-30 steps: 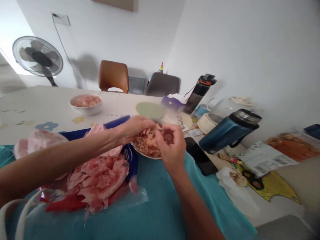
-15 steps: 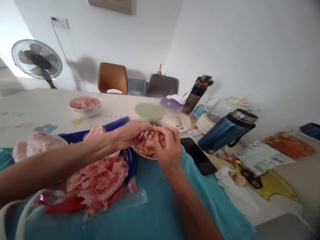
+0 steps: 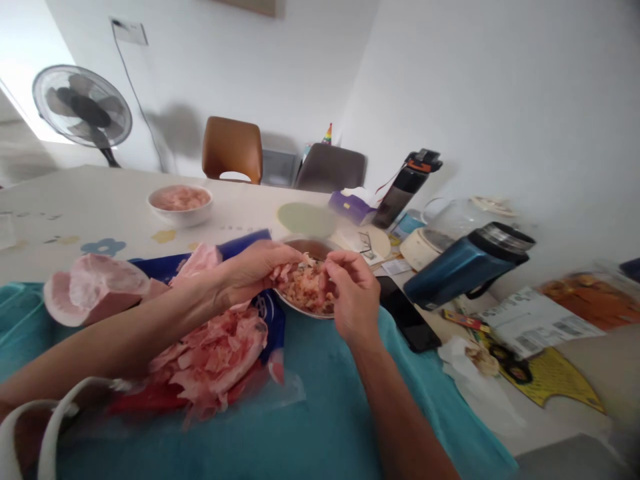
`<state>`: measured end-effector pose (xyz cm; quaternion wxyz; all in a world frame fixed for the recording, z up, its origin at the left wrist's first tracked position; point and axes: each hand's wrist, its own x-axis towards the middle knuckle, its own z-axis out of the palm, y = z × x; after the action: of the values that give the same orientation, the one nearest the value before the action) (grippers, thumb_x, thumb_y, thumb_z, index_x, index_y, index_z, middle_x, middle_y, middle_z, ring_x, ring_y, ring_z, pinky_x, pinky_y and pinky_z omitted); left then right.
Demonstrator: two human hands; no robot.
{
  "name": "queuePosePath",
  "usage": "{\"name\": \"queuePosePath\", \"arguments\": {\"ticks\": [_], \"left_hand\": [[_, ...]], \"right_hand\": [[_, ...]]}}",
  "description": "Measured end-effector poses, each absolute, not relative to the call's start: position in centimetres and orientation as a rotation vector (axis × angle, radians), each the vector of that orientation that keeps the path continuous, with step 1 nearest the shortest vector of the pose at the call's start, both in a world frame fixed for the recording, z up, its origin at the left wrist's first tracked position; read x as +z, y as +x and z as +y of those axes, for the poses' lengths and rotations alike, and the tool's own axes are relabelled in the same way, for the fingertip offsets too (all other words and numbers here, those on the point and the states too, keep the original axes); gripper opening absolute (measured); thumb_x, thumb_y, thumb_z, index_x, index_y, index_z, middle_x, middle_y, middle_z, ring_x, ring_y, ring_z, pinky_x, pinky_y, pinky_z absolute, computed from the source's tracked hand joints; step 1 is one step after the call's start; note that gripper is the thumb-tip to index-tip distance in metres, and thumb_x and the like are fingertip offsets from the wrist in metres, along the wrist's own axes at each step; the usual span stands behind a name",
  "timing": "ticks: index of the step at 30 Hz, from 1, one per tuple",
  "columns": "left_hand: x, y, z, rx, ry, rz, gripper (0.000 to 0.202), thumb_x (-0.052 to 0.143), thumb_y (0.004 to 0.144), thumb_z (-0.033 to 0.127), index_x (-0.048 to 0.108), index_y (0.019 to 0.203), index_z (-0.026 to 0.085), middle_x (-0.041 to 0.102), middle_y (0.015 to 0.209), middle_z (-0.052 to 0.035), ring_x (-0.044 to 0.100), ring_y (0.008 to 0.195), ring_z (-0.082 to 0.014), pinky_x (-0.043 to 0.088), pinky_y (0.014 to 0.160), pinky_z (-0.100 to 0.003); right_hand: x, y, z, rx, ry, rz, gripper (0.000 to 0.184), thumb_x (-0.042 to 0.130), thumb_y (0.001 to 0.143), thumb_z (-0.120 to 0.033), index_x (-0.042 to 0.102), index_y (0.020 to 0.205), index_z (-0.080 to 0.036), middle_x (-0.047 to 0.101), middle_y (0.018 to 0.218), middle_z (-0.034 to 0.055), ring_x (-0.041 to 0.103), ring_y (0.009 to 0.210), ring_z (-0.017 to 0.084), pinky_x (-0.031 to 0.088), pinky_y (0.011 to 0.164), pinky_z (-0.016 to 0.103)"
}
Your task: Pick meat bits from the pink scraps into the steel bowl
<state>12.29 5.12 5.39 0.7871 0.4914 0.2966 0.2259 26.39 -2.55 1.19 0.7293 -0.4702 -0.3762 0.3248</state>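
My left hand point(image 3: 257, 263) is closed on a pink piece of pomelo flesh point(image 3: 281, 273) at the left side of a metal-rimmed bowl point(image 3: 306, 313). Loose pomelo pulp point(image 3: 303, 290) lies in that bowl. Over its right side, my right hand point(image 3: 356, 290) has thumb and fingers pinched together; whatever is between them is too small to make out. Below my left forearm, a heap of torn pink membranes point(image 3: 220, 360) rests on a blue and red plastic bag point(image 3: 274, 327). Thick pieces of pomelo rind point(image 3: 93, 287) sit at the left.
A white bowl of pink pulp point(image 3: 181, 217) stands farther back. To the right are a phone point(image 3: 407, 313), a blue flask point(image 3: 460, 267), a dark bottle point(image 3: 403, 193), a glass kettle point(image 3: 445, 223), scissors point(image 3: 517, 367) and a purple tissue box point(image 3: 353, 207). A teal cloth point(image 3: 320, 400) covers the near side.
My hands have drawn apart over the bowl, the right one moving away to the right. The whole view has shifted slightly, so things appear farther right.
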Motion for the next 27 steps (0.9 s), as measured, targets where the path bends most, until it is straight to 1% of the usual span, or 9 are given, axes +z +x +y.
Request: {"name": "queuePosePath", "arguments": {"ticks": [2, 5, 7, 9, 11, 15, 21, 23, 27], "left_hand": [[5.0, 12.3, 5.3, 0.484, 1.059, 0.639, 0.012, 0.072, 0.074, 0.018, 0.07, 0.064, 0.011, 0.06, 0.055, -0.0002, 0.05, 0.051, -0.0079, 0.044, 0.057, -0.022], [4.5, 12.4, 5.6, 0.452, 1.07, 0.636, 0.011, 0.07, 0.076, 0.018, 0.071, 0.067, 0.011, 0.061, 0.056, -0.0008, 0.051, 0.051, -0.0082, 0.045, 0.058, -0.023], [4.3, 12.6, 5.7, 0.428, 1.073, 0.632, 0.014, 0.067, 0.077, 0.017, 0.071, 0.065, 0.011, 0.06, 0.054, -0.0007, 0.05, 0.05, -0.008, 0.044, 0.058, -0.023], [4.2, 12.7, 5.6, 0.411, 1.088, 0.614, 0.018, 0.066, 0.078, 0.017, 0.07, 0.062, 0.012, 0.059, 0.052, -0.0007, 0.048, 0.048, -0.0078, 0.043, 0.057, -0.023], [4.2, 13.0, 5.5, 0.407, 1.126, 0.587, 0.02, 0.065, 0.079, 0.019, 0.069, 0.06, 0.012, 0.059, 0.05, -0.0006, 0.048, 0.047, -0.0075, 0.042, 0.056, -0.022], [4.2, 13.3, 5.2, 0.445, 1.21, 0.588, 0.026, 0.064, 0.079, 0.019, 0.065, 0.053, 0.013, 0.057, 0.048, -0.0001, 0.045, 0.045, -0.006, 0.038, 0.052, -0.02], [3.8, 13.6, 5.3, 0.48, 1.276, 0.662, 0.023, 0.062, 0.075, 0.018, 0.062, 0.052, 0.014, 0.053, 0.046, 0.0018, 0.039, 0.043, -0.0053, 0.032, 0.048, -0.021], [3.9, 13.7, 5.2, 0.475, 1.301, 0.684, 0.023, 0.061, 0.071, 0.017, 0.057, 0.048, 0.015, 0.049, 0.044, 0.0024, 0.038, 0.042, -0.0054, 0.03, 0.047, -0.021], [4.3, 13.9, 4.8, 0.481, 1.322, 0.688, 0.019, 0.062, 0.064, 0.018, 0.051, 0.048, 0.016, 0.045, 0.044, 0.0044, 0.037, 0.043, -0.0052, 0.028, 0.047, -0.021]], "right_hand": [[1.1, 26.5, -2.4, 0.816, -1.047, -0.775, 0.01, 0.067, 0.075, -0.022, 0.06, 0.082, -0.022, 0.055, 0.053, -0.0081, 0.046, 0.041, 0.007, 0.037, 0.035, 0.018], [1.1, 26.6, -2.3, 0.992, -1.041, -0.738, 0.018, 0.072, 0.074, -0.031, 0.063, 0.085, -0.02, 0.058, 0.056, -0.0058, 0.048, 0.045, 0.008, 0.037, 0.035, 0.017], [1.1, 26.6, -2.4, 1.088, -1.039, -0.763, 0.024, 0.075, 0.073, -0.034, 0.065, 0.09, -0.02, 0.06, 0.06, -0.0045, 0.052, 0.049, 0.009, 0.04, 0.037, 0.017], [1.1, 26.5, -2.5, 1.114, -1.041, -0.809, 0.027, 0.077, 0.071, -0.032, 0.066, 0.093, -0.021, 0.062, 0.063, -0.0043, 0.056, 0.052, 0.01, 0.045, 0.04, 0.018], [1.0, 26.5, -2.5, 1.089, -1.048, -0.831, 0.025, 0.079, 0.068, -0.027, 0.067, 0.09, -0.022, 0.063, 0.064, -0.0046, 0.058, 0.053, 0.01, 0.048, 0.042, 0.02], [1.1, 26.6, -2.6, 1.058, -1.045, -0.806, 0.018, 0.077, 0.069, -0.026, 0.066, 0.083, -0.021, 0.063, 0.061, -0.005, 0.059, 0.05, 0.011, 0.05, 0.041, 0.021], [1.4, 26.6, -2.8, 1.033, -1.032, -0.864, 0.012, 0.072, 0.074, -0.028, 0.064, 0.08, -0.022, 0.062, 0.056, -0.0052, 0.06, 0.048, 0.012, 0.052, 0.044, 0.024], [1.4, 26.5, -2.8, 0.989, -1.065, -0.903, 0.011, 0.07, 0.074, -0.028, 0.061, 0.079, -0.022, 0.062, 0.053, -0.0054, 0.058, 0.045, 0.012, 0.05, 0.041, 0.024], [1.6, 26.5, -3.0, 0.86, -1.166, -1.009, 0.005, 0.063, 0.074, -0.021, 0.06, 0.078, -0.021, 0.057, 0.045, -0.0078, 0.048, 0.034, 0.008, 0.039, 0.035, 0.019]]}}
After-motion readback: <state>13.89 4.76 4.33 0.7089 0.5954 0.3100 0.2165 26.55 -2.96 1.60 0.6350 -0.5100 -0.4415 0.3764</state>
